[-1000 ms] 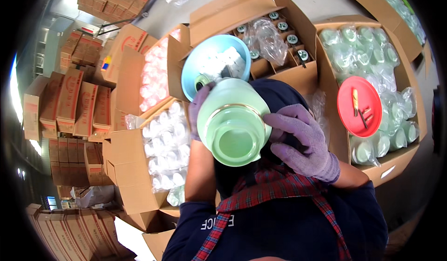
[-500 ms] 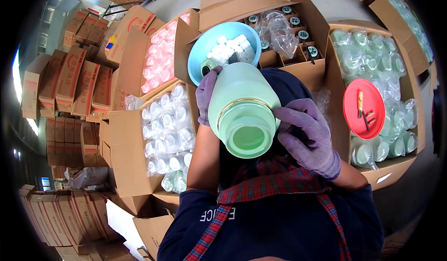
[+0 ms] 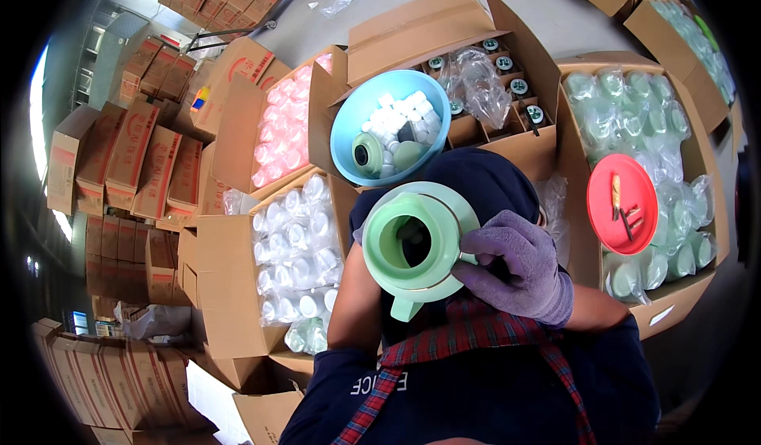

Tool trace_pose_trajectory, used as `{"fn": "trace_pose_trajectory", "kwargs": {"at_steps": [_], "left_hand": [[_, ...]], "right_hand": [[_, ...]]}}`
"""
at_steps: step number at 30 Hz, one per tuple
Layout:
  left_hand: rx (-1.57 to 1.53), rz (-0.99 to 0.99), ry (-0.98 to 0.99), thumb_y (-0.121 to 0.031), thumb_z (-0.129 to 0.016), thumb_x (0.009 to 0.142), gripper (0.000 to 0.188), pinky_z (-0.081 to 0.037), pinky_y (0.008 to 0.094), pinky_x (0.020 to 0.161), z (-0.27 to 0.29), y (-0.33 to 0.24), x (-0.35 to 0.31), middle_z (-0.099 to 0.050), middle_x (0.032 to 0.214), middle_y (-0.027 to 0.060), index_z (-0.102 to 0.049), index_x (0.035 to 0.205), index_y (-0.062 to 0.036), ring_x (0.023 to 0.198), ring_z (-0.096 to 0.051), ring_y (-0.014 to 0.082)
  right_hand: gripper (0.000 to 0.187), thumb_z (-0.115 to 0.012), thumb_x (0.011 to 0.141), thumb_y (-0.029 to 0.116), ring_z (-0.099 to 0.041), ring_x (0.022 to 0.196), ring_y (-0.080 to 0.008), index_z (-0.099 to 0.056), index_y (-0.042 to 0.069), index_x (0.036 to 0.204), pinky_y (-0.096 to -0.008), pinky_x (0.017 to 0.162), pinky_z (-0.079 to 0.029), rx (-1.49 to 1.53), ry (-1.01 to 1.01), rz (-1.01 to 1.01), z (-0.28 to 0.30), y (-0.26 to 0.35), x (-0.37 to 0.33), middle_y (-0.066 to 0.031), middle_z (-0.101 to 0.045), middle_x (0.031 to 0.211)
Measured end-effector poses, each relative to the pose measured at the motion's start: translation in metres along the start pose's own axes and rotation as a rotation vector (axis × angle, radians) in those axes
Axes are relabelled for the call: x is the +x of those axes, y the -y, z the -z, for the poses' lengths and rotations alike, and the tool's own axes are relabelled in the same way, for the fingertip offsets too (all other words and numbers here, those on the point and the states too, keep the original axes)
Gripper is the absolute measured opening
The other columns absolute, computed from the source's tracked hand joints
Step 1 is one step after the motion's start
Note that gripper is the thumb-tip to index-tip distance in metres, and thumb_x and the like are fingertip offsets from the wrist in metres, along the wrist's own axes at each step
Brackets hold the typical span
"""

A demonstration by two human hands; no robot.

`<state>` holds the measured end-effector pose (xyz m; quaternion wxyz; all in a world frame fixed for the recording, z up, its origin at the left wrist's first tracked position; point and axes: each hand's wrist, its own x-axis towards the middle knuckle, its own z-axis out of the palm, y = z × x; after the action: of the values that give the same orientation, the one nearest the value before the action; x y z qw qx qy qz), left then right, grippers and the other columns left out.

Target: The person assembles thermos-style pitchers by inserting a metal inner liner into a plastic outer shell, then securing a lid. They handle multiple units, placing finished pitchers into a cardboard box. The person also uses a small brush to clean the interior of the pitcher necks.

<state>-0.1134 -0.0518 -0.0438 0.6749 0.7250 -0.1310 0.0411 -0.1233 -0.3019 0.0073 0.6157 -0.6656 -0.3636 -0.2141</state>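
Open cartons (image 3: 226, 286) around, right hand (image 3: 519, 266) pinching green jug (image 3: 441, 243) at its side, left hand (image 3: 359, 233) mostly hidden, grip unclear

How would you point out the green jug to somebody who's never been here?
Find the blue bowl holding small white pieces, above the picture's middle. Just below it is the pale green jug, open mouth facing the camera, with the right hand at its side. Unlike the wrapped green pieces boxed at right, it's unwrapped.

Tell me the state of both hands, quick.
Left hand: mostly hidden behind the green jug; open or closed cannot be told.
Right hand: partly curled, fingertips at the jug's side; grip cannot be told.
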Motion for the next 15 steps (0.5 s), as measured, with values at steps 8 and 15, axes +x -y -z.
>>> {"fn": "trace_pose_trajectory", "kwargs": {"at_steps": [8,15], "left_hand": [[0.097,0.177,0.192,-0.013,-0.064,0.096,0.026,-0.055,0.0307,0.086,0.014,-0.002,0.002,-0.069,0.109,0.0088,-0.064,0.119,-0.0013,0.096,-0.067,0.0182],[0.914,0.478,0.834,-0.011,-0.063,0.096,0.022,-0.055,0.0315,0.084,0.002,0.017,0.042,-0.073,0.103,0.011,-0.068,0.112,0.0028,0.091,-0.069,0.0212]], "right_hand": [[0.047,-0.085,0.073,0.012,-0.061,0.063,-0.0218,-0.064,0.004,0.114,-0.0332,0.051,-0.049,-0.059,-0.009,-0.029,0.018,0.006,-0.014,-0.0077,-0.063,0.082],[0.088,-0.087,0.066,0.041,-0.052,0.123,-0.0434,-0.05,0.002,0.136,-0.0512,0.103,-0.043,0.151,0.158,0.178,0.003,0.0,-0.04,-0.023,-0.051,0.134]]}}
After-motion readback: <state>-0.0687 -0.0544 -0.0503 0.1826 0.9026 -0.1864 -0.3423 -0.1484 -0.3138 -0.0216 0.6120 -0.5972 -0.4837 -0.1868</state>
